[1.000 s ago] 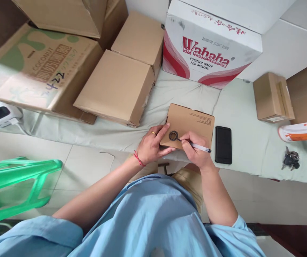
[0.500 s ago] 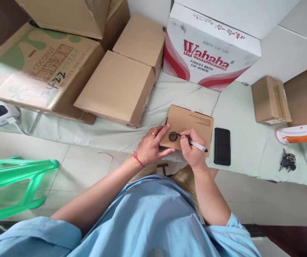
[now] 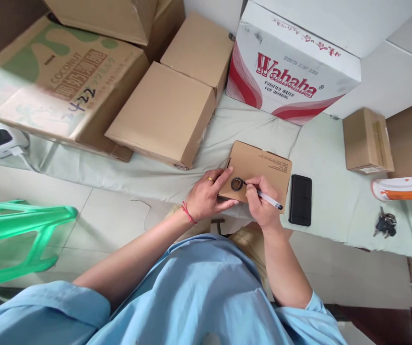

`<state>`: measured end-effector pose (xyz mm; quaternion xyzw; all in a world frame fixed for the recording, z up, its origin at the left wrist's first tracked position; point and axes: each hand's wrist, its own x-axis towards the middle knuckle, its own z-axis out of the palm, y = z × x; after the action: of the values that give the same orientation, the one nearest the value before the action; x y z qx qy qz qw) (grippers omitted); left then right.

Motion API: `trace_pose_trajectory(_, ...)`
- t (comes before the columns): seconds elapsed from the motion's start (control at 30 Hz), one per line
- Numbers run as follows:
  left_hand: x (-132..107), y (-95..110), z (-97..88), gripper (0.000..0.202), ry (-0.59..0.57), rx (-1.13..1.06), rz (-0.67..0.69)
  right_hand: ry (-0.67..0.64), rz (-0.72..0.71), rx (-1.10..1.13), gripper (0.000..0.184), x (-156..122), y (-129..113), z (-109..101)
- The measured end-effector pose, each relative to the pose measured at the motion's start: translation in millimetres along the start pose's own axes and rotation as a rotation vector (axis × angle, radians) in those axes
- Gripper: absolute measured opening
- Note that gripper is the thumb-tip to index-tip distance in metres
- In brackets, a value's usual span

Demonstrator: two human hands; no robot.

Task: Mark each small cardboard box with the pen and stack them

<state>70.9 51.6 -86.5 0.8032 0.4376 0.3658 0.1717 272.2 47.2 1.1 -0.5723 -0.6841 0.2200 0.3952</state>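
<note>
A small flat brown cardboard box lies at the front edge of the cloth-covered table, with fine print at its upper right. My left hand grips the box's left front corner, fingers on top and thumb along the near side. In my right hand is a white pen with a dark end, pinched in a writing hold. Its tip is at the right side of a dark, thickly drawn ring on the box top. A black phone rests just right of the box.
Behind stand a Wahaha water carton, a plain brown box and a coconut carton. To the right are a small box, an orange-white tube and keys. A green stool stands on the left.
The whole view has shifted slightly, so the table things appear further right. The pen tip stays by the ring's right side, and both hands keep their holds.
</note>
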Motion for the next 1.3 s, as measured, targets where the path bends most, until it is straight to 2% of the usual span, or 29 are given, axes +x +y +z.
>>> trace_pose_trajectory(0.53, 0.1, -0.1, -0.3, 0.102, -0.023, 0.006, -0.01, 0.002, -0.06, -0.013, 0.016, 1.7, -0.6, 1.2)
trace_pose_trajectory(0.83, -0.8, -0.7, 0.9, 0.101, -0.038, 0.0, -0.042, -0.054, -0.079, -0.008, 0.014, 2.4, 2.0, -0.4)
trace_pose_trajectory(1.13, 0.6, 1.1, -0.1, 0.1, -0.022, 0.014, -0.015, -0.025, -0.07, -0.017, 0.016, 1.1, 1.4, 3.4)
trace_pose_trajectory(1.3, 1.0, 1.5, -0.6, 0.099, -0.007, 0.019, 0.005, -0.068, -0.07, -0.024, 0.015, 1.0, 1.3, 2.0)
